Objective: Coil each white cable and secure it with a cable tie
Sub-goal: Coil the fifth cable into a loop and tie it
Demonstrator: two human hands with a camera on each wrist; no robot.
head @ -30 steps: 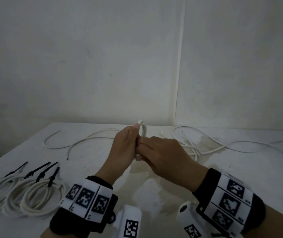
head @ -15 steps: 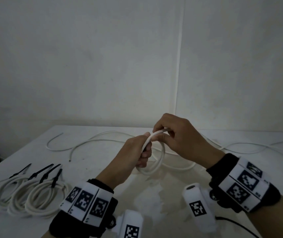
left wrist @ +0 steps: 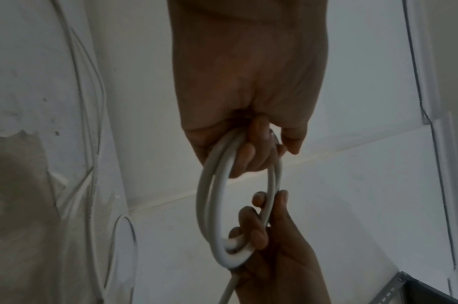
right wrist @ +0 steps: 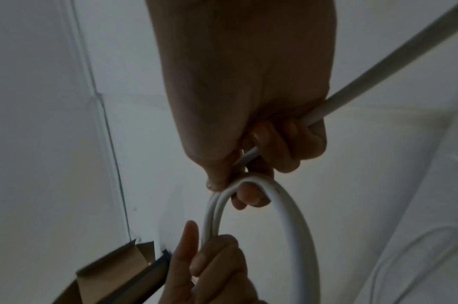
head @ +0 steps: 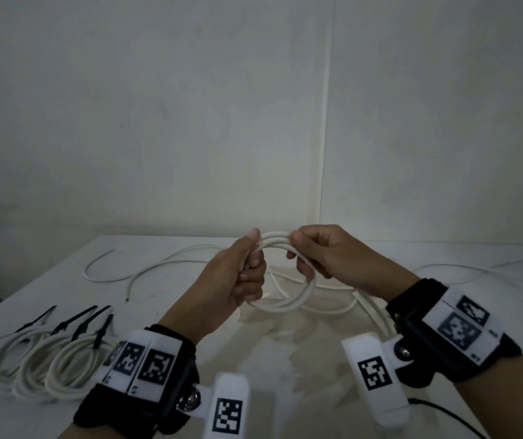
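Observation:
A white cable [head: 288,304] is wound into a small coil of about two loops, held above the table [head: 190,315]. My left hand [head: 247,267] grips the coil's left side, fingers curled round the strands [left wrist: 212,185]. My right hand [head: 304,251] pinches the coil's top right and curls round the strand that trails off to the right [right wrist: 378,67]. The coil [right wrist: 287,216] hangs between both hands. The cable's loose length [head: 333,310] runs over the table behind and under the right hand.
Several coiled white cables [head: 32,362] with black cable ties [head: 79,321] lie at the table's left front. More loose white cable [head: 146,270] snakes along the back toward the wall. A cardboard box edge [right wrist: 113,273] shows in the right wrist view.
The coil has gained a loop. My right hand brought the strand round and came back to the coil's top, while the left hand kept its grip.

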